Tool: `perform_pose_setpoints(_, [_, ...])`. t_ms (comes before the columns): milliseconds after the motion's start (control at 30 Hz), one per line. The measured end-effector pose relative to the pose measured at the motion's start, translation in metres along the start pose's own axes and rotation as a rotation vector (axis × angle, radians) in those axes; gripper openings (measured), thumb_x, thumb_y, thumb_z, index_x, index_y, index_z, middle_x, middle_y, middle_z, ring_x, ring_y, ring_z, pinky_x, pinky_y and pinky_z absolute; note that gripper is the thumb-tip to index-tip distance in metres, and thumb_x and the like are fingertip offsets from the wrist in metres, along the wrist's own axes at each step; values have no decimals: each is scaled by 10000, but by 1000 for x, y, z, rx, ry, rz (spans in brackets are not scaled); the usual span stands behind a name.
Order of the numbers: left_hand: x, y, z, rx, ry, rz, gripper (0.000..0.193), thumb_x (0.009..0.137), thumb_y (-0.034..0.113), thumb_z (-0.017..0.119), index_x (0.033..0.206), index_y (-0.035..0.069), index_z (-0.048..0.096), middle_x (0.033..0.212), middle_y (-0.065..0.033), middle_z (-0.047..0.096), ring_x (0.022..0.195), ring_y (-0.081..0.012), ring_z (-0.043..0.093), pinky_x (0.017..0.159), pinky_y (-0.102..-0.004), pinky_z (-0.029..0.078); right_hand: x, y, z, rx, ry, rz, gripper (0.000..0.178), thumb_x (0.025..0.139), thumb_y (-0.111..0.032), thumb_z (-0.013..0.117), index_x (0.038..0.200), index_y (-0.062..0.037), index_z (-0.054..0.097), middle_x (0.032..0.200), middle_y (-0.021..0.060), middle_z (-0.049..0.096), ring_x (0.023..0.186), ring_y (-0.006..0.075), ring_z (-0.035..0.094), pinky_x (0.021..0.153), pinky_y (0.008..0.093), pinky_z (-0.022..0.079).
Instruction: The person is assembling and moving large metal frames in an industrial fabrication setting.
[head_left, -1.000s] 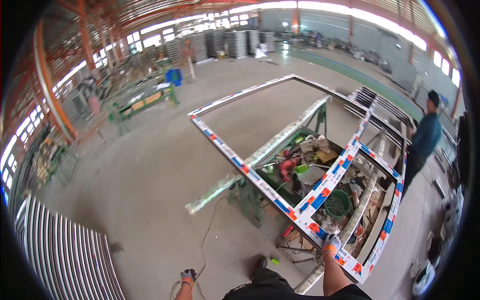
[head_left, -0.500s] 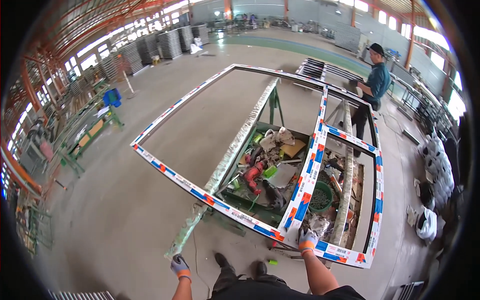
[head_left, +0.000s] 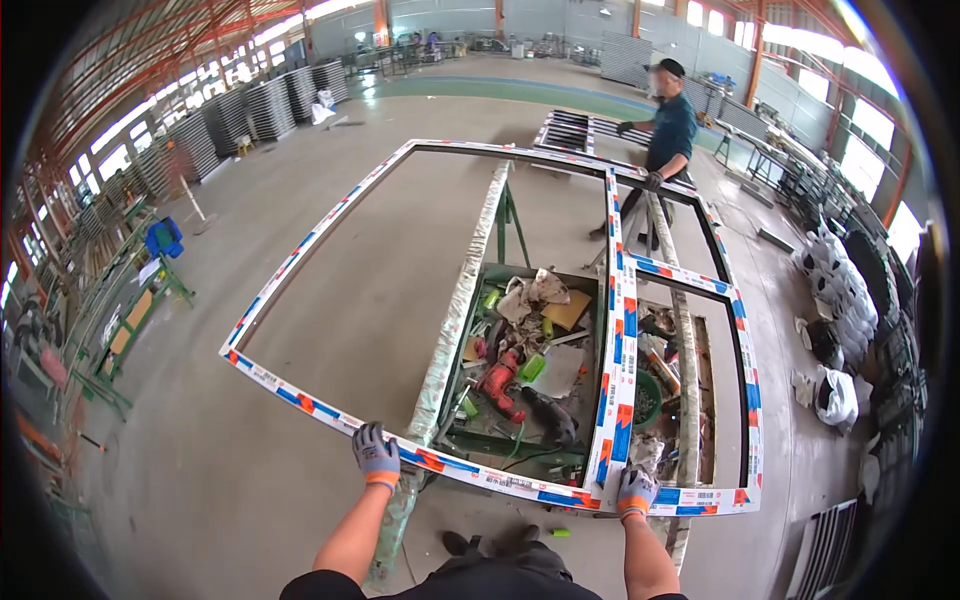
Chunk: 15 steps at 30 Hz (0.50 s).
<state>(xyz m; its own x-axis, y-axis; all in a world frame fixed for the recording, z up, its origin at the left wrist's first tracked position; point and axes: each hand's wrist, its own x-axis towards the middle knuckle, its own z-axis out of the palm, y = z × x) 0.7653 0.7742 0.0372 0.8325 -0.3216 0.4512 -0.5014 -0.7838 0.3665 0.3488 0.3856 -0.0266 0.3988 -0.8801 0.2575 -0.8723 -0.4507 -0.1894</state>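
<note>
A large window frame (head_left: pixel 620 400), wrapped in white, blue and red protective film, lies flat across two padded rails. Its crossbars split it into one wide opening and smaller ones on the right. My left hand (head_left: pixel 377 458), in a grey glove with an orange cuff, grips the near edge beside the left padded rail (head_left: pixel 462 290). On the same edge my right hand (head_left: pixel 637 491), gloved alike, is closed round the frame near the foot of the long crossbar. The fingertips of both hands are partly hidden. The right padded rail (head_left: pixel 688 390) runs beneath the small panes.
Under the frame, a green-edged tray (head_left: pixel 470 440) holds a red power tool (head_left: pixel 501 385), scraps and a green bowl (head_left: pixel 648 398) of small metal parts. A co-worker (head_left: pixel 672 130) stands at the far right, one gloved hand at the frame. White sacks (head_left: pixel 838 400) lie right.
My left hand has risen from the end of the left padded rail to the frame's near edge. The frame appears turned slightly. The co-worker now faces this way, a hand at the frame.
</note>
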Motion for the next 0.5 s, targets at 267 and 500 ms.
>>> perform_pose_setpoints(267, [14,3,63,149,-206,178,386,835,346,591,1080,49,611,1132,-153,606,1122,-319,524,1068,-472,317,5,-17,-17,42,-62,-15,301,887,-333,561,731,-87,639,789,142,652,847,337,600,848,451,404])
perform_pose_setpoints(500, [16,9,62,163,-198,174,269,822,292,602,977,75,636,1043,-122,633,1058,-296,548,1059,-458,331,8,-16,-27,131,-202,30,250,864,-331,596,862,-88,655,902,132,650,948,316,581,918,442,381])
